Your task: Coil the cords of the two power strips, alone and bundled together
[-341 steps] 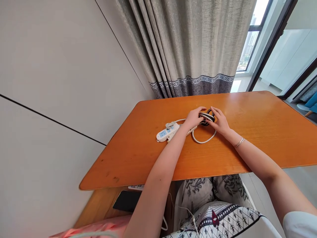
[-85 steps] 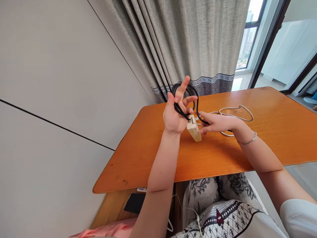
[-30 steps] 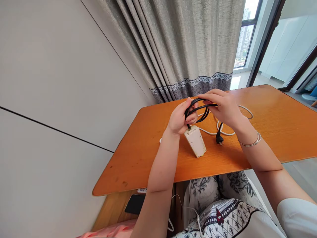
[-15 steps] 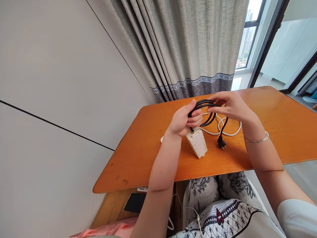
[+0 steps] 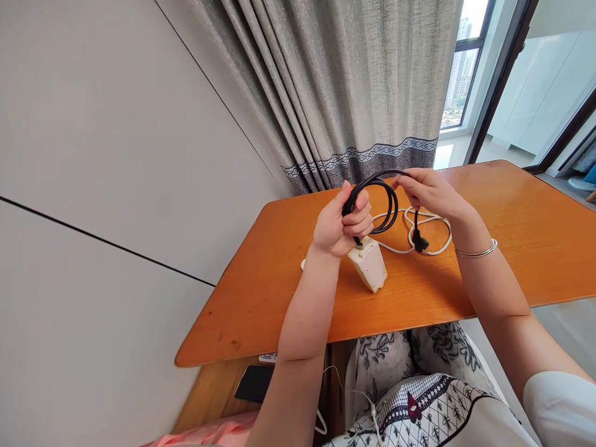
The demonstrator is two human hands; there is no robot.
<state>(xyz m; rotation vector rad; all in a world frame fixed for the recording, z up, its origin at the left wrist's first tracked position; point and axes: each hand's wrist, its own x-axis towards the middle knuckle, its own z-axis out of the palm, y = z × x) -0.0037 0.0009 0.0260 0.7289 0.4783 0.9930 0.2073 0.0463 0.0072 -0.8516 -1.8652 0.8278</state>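
Note:
My left hand is wrapped round several loops of a black power cord, held above the wooden table. Under that fist hangs a cream-coloured block, joined to the cord at its top; it looks like a power strip seen at an angle, and whether it touches the table I cannot tell. My right hand pinches the free stretch of cord, to the right of the loops. From below its fingers the black plug dangles. Behind the loops a white cable lies loosely coiled on the tabletop.
The orange-brown tabletop has rounded corners. A small white round object is partly hidden by my left wrist. Below the table edge lies a dark phone-like slab. A grey curtain hangs behind the table.
My right hand has shifted slightly and drawn a length of cord up away from the loops. The plug has risen and now hangs closer beneath that hand.

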